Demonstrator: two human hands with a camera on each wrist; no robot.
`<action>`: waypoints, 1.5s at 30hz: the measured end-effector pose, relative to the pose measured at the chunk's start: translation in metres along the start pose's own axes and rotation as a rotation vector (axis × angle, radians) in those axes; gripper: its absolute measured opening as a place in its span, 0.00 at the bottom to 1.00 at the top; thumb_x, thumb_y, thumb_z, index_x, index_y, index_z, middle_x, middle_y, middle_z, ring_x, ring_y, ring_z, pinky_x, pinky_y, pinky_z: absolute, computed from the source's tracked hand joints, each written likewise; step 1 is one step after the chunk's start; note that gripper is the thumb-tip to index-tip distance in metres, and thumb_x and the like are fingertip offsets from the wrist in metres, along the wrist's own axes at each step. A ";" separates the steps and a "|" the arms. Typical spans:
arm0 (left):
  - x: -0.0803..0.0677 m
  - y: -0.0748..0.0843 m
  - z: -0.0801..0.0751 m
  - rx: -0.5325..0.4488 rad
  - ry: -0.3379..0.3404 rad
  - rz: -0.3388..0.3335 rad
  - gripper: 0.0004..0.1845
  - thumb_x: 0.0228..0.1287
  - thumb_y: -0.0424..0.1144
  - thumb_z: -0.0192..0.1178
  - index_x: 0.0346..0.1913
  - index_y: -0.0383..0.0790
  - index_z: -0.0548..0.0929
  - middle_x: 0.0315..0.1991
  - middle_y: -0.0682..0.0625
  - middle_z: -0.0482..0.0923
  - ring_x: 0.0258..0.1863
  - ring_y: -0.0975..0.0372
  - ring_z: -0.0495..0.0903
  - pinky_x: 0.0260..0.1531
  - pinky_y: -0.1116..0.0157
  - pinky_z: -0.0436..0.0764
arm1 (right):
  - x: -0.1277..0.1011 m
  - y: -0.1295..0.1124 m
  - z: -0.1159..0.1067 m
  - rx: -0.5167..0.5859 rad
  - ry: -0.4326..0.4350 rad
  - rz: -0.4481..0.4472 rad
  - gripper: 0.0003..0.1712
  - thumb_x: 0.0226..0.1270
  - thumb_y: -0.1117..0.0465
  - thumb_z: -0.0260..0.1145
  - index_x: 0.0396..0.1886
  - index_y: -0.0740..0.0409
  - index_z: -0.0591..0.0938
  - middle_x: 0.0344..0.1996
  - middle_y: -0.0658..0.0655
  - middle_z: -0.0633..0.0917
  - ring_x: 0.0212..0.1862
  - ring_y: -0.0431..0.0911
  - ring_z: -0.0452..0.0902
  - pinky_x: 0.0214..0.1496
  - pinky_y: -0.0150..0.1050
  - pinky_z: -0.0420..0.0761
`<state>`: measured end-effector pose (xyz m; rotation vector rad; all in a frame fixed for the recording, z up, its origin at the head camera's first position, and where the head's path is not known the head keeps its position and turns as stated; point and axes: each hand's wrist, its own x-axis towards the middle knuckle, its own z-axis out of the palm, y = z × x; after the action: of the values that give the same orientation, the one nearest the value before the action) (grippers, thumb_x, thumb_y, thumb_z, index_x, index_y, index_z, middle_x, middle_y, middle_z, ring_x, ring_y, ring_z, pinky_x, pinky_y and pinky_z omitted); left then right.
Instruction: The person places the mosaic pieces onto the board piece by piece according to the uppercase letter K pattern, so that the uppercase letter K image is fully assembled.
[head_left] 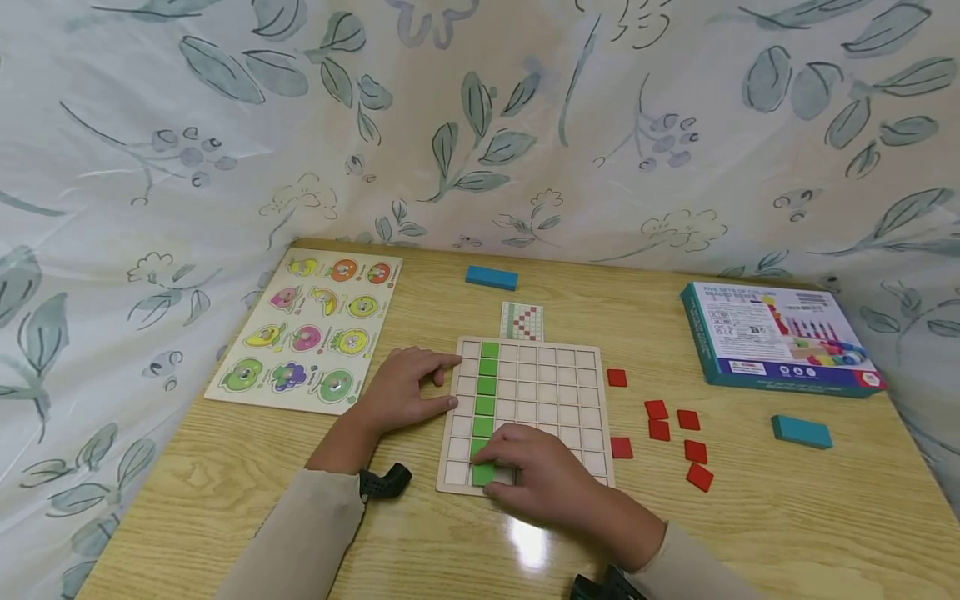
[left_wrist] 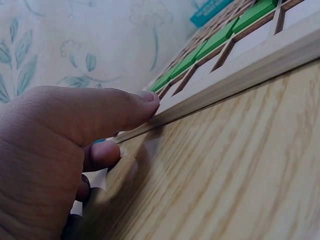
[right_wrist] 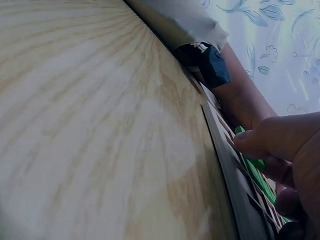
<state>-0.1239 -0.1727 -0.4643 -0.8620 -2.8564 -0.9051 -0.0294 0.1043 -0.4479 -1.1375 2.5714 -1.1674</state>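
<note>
A wooden grid board (head_left: 534, 342) lies flat on the table, with a column of flat green square tiles (head_left: 484, 406) in its second column from the left. My left hand (head_left: 405, 387) is at the board's left edge; thumb and index fingertip touch the rim. Its thumb (left_wrist: 125, 107) shows against the wooden side in the left wrist view. At the column's near end, my right hand (head_left: 543, 475) has bent fingers and thumb about the lowest green tile (head_left: 483, 476). Green shows between that thumb (right_wrist: 252, 142) and the fingers in the right wrist view.
Several red square tiles (head_left: 695, 451) lie right of the board. A small pattern card (head_left: 522, 322) touches its far edge. A fruit puzzle board (head_left: 300, 333) lies left, a boxed set (head_left: 780, 337) right. Blue blocks (head_left: 491, 277) sit behind and at far right.
</note>
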 end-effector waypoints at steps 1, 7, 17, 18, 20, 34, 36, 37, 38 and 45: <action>0.000 0.000 0.000 -0.001 0.000 0.000 0.29 0.61 0.52 0.77 0.65 0.49 0.87 0.35 0.63 0.75 0.38 0.63 0.71 0.49 0.55 0.67 | 0.001 -0.001 0.001 -0.006 -0.007 0.003 0.18 0.61 0.62 0.80 0.52 0.45 0.92 0.45 0.41 0.83 0.43 0.35 0.77 0.47 0.33 0.78; 0.000 -0.001 0.001 -0.006 0.003 0.004 0.30 0.61 0.52 0.77 0.65 0.48 0.87 0.35 0.63 0.75 0.38 0.63 0.71 0.48 0.55 0.67 | 0.007 -0.003 0.003 -0.071 -0.057 0.026 0.17 0.63 0.59 0.79 0.52 0.44 0.91 0.44 0.40 0.82 0.40 0.34 0.75 0.45 0.33 0.77; 0.000 -0.002 0.001 0.000 0.009 0.012 0.30 0.60 0.53 0.77 0.65 0.48 0.87 0.35 0.63 0.75 0.37 0.63 0.71 0.47 0.55 0.66 | 0.013 -0.001 -0.002 -0.083 -0.158 0.051 0.18 0.66 0.56 0.80 0.55 0.44 0.91 0.43 0.40 0.81 0.38 0.33 0.72 0.41 0.31 0.75; 0.000 -0.002 0.001 0.000 0.008 0.011 0.30 0.60 0.53 0.77 0.65 0.48 0.87 0.35 0.63 0.75 0.38 0.63 0.71 0.47 0.55 0.66 | 0.013 -0.001 -0.002 -0.081 -0.165 0.050 0.18 0.66 0.55 0.80 0.55 0.44 0.91 0.43 0.40 0.81 0.38 0.33 0.72 0.41 0.31 0.75; -0.001 -0.002 0.001 0.000 0.006 0.008 0.30 0.61 0.53 0.77 0.65 0.48 0.87 0.34 0.63 0.75 0.38 0.63 0.71 0.48 0.55 0.66 | 0.013 -0.001 -0.002 -0.080 -0.175 0.045 0.19 0.66 0.54 0.80 0.56 0.44 0.91 0.43 0.40 0.81 0.38 0.33 0.73 0.42 0.31 0.75; -0.001 -0.002 0.002 -0.004 0.004 0.008 0.30 0.60 0.53 0.77 0.65 0.48 0.87 0.35 0.63 0.75 0.38 0.63 0.72 0.49 0.55 0.68 | 0.012 -0.003 -0.006 -0.053 -0.206 0.058 0.19 0.69 0.53 0.78 0.59 0.45 0.90 0.45 0.39 0.82 0.40 0.33 0.74 0.44 0.31 0.76; -0.001 -0.003 0.002 -0.003 0.005 0.012 0.30 0.60 0.53 0.77 0.65 0.48 0.87 0.35 0.63 0.75 0.37 0.63 0.72 0.48 0.55 0.68 | 0.012 -0.003 -0.007 -0.043 -0.200 0.054 0.19 0.70 0.54 0.77 0.59 0.44 0.90 0.46 0.40 0.83 0.41 0.33 0.74 0.44 0.31 0.76; -0.001 -0.003 0.002 -0.002 0.006 0.013 0.30 0.60 0.53 0.77 0.65 0.48 0.87 0.35 0.63 0.75 0.38 0.63 0.72 0.48 0.55 0.68 | 0.011 -0.002 -0.007 -0.038 -0.194 0.050 0.19 0.70 0.54 0.77 0.59 0.45 0.90 0.46 0.40 0.83 0.41 0.33 0.75 0.44 0.32 0.76; -0.001 -0.003 0.002 -0.002 0.006 0.015 0.30 0.60 0.53 0.77 0.65 0.48 0.87 0.35 0.63 0.75 0.37 0.63 0.72 0.48 0.55 0.68 | 0.011 -0.002 -0.007 -0.037 -0.188 0.045 0.18 0.70 0.54 0.77 0.58 0.45 0.90 0.46 0.40 0.83 0.41 0.34 0.75 0.44 0.32 0.77; 0.001 -0.004 0.003 0.003 0.008 0.016 0.29 0.61 0.53 0.77 0.64 0.49 0.87 0.34 0.64 0.75 0.36 0.63 0.71 0.47 0.55 0.67 | 0.006 0.001 -0.008 -0.043 -0.155 0.006 0.15 0.69 0.55 0.77 0.54 0.46 0.91 0.46 0.41 0.85 0.41 0.33 0.75 0.46 0.32 0.77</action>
<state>-0.1259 -0.1734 -0.4682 -0.8780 -2.8393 -0.9006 -0.0377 0.1060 -0.4416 -1.1784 2.4920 -0.9849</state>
